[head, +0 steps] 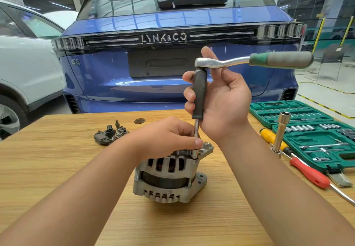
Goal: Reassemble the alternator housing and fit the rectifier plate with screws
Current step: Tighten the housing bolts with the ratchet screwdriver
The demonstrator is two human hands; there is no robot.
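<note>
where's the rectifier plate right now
In the head view the rectifier plate lies loose on the wooden table, left of the alternator and beyond the left hand.

You've got a silver-grey alternator (pixel 170 176) on a light striped wood-grain table (pixel 57 168), black extension handle (pixel 199 93), chrome ratchet (pixel 249 61) with green-grey grip, green socket case (pixel 317 143), red screwdriver (pixel 309 174), yellow screwdriver (pixel 270 137), blue car (pixel 172 84).

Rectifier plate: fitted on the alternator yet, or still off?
Off. The rectifier plate lies on the table, left of the alternator, which the left hand steadies.
</note>
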